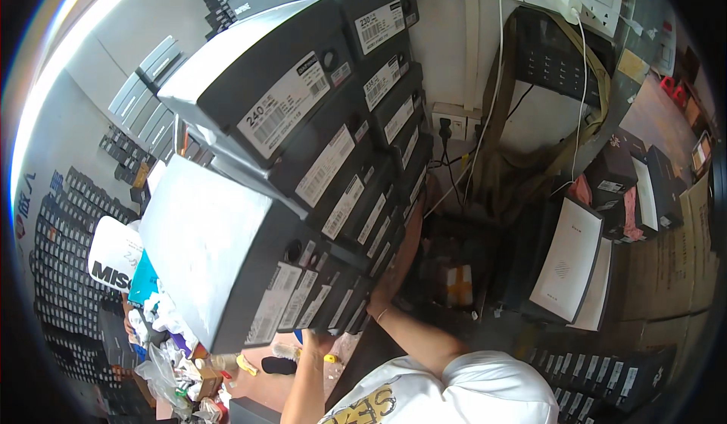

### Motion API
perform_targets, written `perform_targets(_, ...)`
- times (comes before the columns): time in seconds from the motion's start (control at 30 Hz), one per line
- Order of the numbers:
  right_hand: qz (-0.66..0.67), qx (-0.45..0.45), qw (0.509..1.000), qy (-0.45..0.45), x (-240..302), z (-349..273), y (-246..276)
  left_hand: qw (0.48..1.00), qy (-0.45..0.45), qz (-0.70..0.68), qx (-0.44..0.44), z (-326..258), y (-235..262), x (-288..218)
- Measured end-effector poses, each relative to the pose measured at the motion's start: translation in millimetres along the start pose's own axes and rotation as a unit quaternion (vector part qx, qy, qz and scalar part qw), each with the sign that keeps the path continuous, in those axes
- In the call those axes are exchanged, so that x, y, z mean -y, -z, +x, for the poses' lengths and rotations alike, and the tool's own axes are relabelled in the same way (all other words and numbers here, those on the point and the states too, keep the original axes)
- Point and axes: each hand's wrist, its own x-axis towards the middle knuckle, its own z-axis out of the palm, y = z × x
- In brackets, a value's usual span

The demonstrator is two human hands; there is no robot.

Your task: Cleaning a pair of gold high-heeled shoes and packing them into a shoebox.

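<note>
Dark grey shoeboxes with white labels stand in tall columns right in front of me. The nearest column (pixel 227 272) has a large pale lid on top. Low at its front, my left hand (pixel 319 341) grips the bottom boxes, its fingertips hidden by them. At the right side of the same column, my right hand (pixel 376 303) is pressed close around the lower boxes, a thin bracelet at the wrist and most fingers out of sight. Behind it rises a taller column of shoeboxes (pixel 280 106), and a further column (pixel 382 83) stands against the wall.
The reddish tabletop (pixel 261 386) holds a dark brush-like item (pixel 279 365), crumpled paper and plastic bags (pixel 160 375). An opened white-lined box (pixel 568 261) lies at right. Cables (pixel 500 83) hang from wall sockets near a khaki bag strap (pixel 492 106). More shoeboxes (pixel 76 257) stand far left.
</note>
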Motion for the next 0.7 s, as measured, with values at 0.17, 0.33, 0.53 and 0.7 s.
perform_targets(0.17, -0.150, 0.054, 0.982, -0.103, 14, 1, 41, 0.997, -0.063, 0.022, -0.026, 8, 10, -4)
perform_targets(0.33, -0.254, 0.151, 0.941, -0.167, 98, -44, 92, 0.917, -0.354, 0.022, -0.183, -44, 7, -49)
perform_targets(0.53, -0.224, 0.040, 0.958, -0.175, 136, -38, 197, 0.616, -0.738, 0.241, -0.134, -158, -126, -115)
perform_targets(0.7, -0.286, 0.105, 0.928, -0.215, 129, -66, 187, 0.471, -0.758, 0.429, -0.141, -165, -183, -116)
